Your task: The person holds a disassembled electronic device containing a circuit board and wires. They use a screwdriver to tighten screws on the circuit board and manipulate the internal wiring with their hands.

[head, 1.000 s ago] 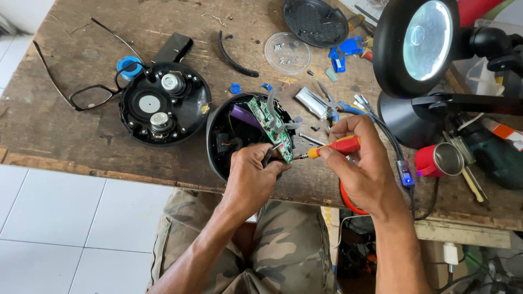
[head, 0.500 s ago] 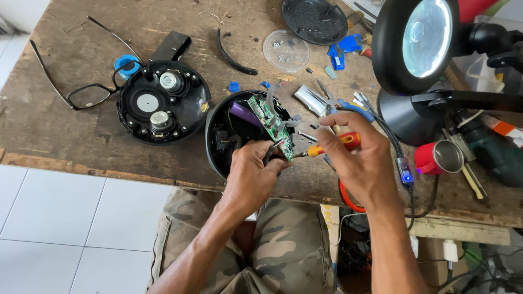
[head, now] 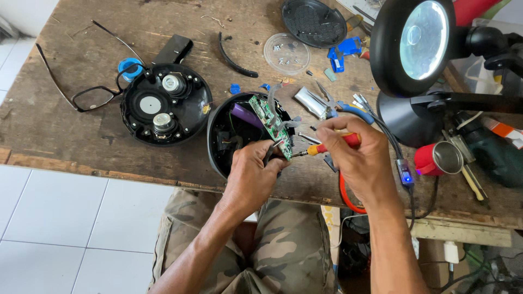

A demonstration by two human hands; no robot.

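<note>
My left hand pinches the lower end of a green circuit board, held tilted over an open round black housing with a purple cell inside. My right hand grips a screwdriver with a red and yellow handle; its metal tip touches the board's lower edge next to my left fingers. Both hands work at the front edge of the wooden workbench.
A round black speaker plate lies left of the housing, with eyeglasses beside it. Behind are a clear lid with screws, a black grille and blue plastic bits. A magnifier lamp and red cup stand right.
The board and both hands have stayed over the housing. The screwdriver has shifted slightly, its tip now lower at the board's bottom edge.
</note>
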